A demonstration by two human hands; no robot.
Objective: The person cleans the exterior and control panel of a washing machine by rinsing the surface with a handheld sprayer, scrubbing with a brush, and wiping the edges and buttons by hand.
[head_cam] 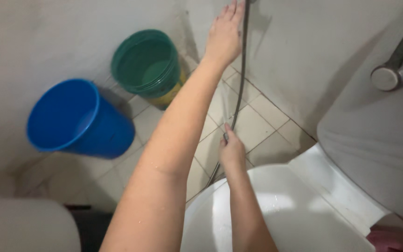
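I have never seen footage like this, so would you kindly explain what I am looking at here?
There is no machine: one camera on a person's head looks down at their two bare arms in a tiled bathroom. The left hand reaches up beside a thin grey hose near the wall. The right hand grips that hose lower down, above the white toilet bowl. On the tiled floor stand a blue bucket and a green bucket. The toilet's tank is at right.
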